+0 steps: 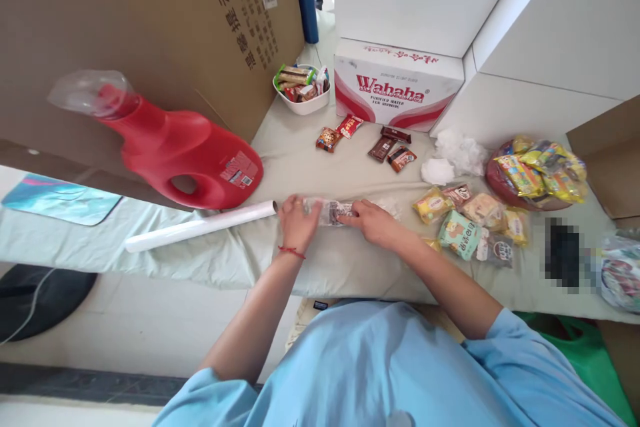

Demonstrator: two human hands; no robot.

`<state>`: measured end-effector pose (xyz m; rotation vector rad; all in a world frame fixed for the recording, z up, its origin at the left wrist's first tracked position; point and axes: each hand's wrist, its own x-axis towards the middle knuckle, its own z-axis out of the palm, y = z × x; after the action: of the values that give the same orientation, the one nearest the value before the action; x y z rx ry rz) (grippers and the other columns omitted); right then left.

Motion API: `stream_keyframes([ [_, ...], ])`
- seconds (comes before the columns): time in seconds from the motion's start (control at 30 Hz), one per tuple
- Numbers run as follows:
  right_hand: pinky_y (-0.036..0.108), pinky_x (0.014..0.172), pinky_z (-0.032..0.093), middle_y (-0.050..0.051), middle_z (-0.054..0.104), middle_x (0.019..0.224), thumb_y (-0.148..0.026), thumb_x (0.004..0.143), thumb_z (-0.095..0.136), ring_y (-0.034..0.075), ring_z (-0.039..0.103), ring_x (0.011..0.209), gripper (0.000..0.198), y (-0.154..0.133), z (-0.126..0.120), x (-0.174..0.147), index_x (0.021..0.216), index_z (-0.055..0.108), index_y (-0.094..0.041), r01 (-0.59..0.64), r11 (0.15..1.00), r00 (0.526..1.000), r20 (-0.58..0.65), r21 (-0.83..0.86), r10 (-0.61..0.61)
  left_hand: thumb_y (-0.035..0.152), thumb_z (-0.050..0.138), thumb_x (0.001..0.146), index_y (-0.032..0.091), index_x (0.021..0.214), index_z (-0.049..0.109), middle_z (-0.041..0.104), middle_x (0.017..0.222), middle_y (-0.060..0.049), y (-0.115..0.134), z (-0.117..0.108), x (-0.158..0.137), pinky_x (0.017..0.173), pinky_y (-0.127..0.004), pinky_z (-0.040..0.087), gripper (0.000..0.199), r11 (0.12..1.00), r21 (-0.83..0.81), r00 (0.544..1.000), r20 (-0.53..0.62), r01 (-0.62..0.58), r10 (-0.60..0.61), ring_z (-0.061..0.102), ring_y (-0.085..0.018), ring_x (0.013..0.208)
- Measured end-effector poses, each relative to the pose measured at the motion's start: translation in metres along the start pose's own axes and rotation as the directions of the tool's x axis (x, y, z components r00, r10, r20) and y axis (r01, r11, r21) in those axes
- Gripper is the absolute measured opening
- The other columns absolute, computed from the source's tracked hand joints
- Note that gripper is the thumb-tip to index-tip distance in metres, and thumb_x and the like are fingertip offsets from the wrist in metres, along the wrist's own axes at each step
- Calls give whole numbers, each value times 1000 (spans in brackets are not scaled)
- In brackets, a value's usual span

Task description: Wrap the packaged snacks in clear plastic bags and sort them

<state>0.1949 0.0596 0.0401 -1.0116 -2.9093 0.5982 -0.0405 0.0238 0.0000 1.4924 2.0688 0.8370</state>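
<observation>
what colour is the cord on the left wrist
The cord is red, seen best in the head view.

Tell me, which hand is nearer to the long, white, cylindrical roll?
Left. The left hand is just beside the right end of the long white roll; the right hand is farther right, past the left hand, on the clear plastic packet.

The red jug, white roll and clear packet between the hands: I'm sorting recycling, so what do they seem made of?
Red jug: probably rigid plastic, semi-gloss, judging by its smooth curves and moulded-in handle.
White roll: glossy plastic or coated paper; its smooth sheen fits either.
Clear packet: likely thin, shiny plastic film, being see-through and wrinkled.
</observation>
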Motion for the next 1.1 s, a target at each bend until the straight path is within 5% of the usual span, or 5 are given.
stream_keyframes([
  [0.3,34,92,44,9,58,110,-19,105,44,23,50,105,37,-5,9,-5,130,70,-27,36,997,998,-50,65,-32,33,59,85,22,84,59,68,82,-4,55,6,-23,81,-39,55,11,987,-151,999,34,47,-42,63,-20,77],
  [0.53,39,101,48,10,69,113,-4,90,46,22,59,108,41,14,6,-22,115,75,-20,9,950,982,-180,313,50,36,46,101,15,126,67,66,138,-17,76,39,-61,107,-49,47,39,907,141,916,136,-396,378,59,-32,129],
  [0.7,49,104,46,18,61,133,-22,93,58,33,52,122,43,25,9,-37,135,65,-17,-476,860,773,-379,184,509,21,50,95,19,150,52,51,158,-14,60,46,-78,105,-49,44,55,779,381,867,219,-498,447,51,-32,139],
  [0.87,38,92,50,14,68,122,-21,93,58,28,59,110,18,24,-7,-37,104,72,-20,-509,850,823,-212,136,527,15,47,93,19,153,50,50,159,-13,57,44,-77,103,-47,43,61,750,407,853,248,-522,460,51,-31,140],
  [1.1,33,78,48,13,76,103,-27,97,57,26,69,93,21,-7,-47,21,112,69,-18,-545,829,833,-30,125,553,15,43,97,14,145,56,53,155,-17,54,46,-74,94,-49,46,50,722,408,829,280,-558,483,50,-32,140],
])
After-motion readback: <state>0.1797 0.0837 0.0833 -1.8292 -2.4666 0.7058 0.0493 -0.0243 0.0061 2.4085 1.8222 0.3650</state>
